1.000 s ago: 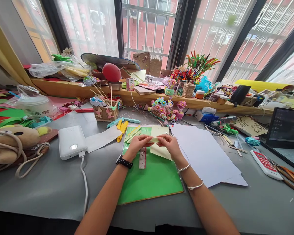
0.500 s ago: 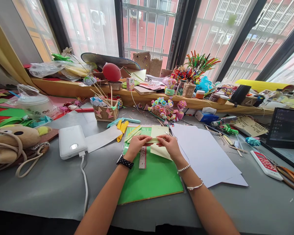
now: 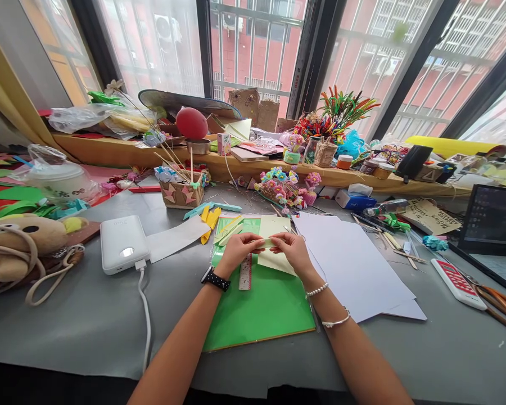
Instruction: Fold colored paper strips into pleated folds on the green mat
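Observation:
A small strip of pale yellow-green paper [image 3: 268,243] is pinched between the fingertips of both hands. My left hand [image 3: 238,251] grips its left end, my right hand [image 3: 292,251] its right end, and the thumbs almost meet. Below them lies a green sheet [image 3: 257,315] in a clear sleeve. On it rest a pink-edged ruler [image 3: 245,273], partly under my left hand, and a pale yellow paper sheet [image 3: 276,262], partly under my right hand. Several cut pale green strips [image 3: 231,229] lie just beyond my left hand.
White paper sheets [image 3: 354,264] lie to the right, with a calculator [image 3: 457,283] and a laptop [image 3: 489,225] beyond. On the left are a white power bank [image 3: 125,245] with a cable and a plush toy [image 3: 29,247]. A decorated box [image 3: 183,194] and yellow folded strips [image 3: 211,223] stand farther back.
Both hands stay in nearly the same place over the green sheet, still pinching the paper strip. The fingertips have shifted only slightly.

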`<state>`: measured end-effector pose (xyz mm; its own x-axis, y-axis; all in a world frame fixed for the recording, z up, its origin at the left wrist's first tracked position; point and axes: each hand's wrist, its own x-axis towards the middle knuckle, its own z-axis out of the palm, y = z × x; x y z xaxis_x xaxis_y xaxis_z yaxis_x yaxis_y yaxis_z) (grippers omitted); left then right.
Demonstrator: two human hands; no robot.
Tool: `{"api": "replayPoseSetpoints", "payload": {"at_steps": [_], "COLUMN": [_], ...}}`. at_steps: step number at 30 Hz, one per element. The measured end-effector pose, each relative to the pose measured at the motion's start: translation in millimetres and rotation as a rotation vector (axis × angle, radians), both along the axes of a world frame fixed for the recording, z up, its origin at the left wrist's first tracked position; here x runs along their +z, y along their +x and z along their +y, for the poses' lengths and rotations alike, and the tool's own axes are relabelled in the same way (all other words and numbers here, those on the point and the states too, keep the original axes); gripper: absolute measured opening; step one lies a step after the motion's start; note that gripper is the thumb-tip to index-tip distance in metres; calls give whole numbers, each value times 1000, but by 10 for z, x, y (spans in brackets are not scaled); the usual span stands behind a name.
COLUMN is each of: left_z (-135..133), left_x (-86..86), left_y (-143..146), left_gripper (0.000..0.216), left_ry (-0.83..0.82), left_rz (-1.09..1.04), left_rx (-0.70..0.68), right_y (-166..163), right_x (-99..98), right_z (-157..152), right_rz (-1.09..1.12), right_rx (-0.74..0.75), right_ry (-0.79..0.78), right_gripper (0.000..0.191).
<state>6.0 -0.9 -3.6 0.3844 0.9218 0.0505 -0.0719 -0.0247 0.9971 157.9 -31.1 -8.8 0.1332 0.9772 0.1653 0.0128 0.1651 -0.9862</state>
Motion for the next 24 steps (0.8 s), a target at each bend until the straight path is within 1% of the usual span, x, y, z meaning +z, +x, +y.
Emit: {"api": "replayPoseSetpoints", "payload": {"at_steps": [5,8,14,20,24], "left_z": [-7,-16,-7,-2,-6], "left_x": [13,23,8,39,53], "left_y": [-7,-4,0,-1,3], "left_gripper": [26,25,23,24,24], "left_ry": [81,103,141,49,10], "left_rz": [20,40,76,23,-1], "left_rx": [7,9,76,64,89], "right_y": [6,10,14,51,66], "right_x": [30,44,26,35,39], "right_z": [-25,-38,-21,6,21], "right_rz": [-83,-116,-23,57,88], "right_rx": [21,18,-1,15,52], "right_ry": [55,78,53,-16,-29], "right_gripper": [19,18,15,19,23]}}
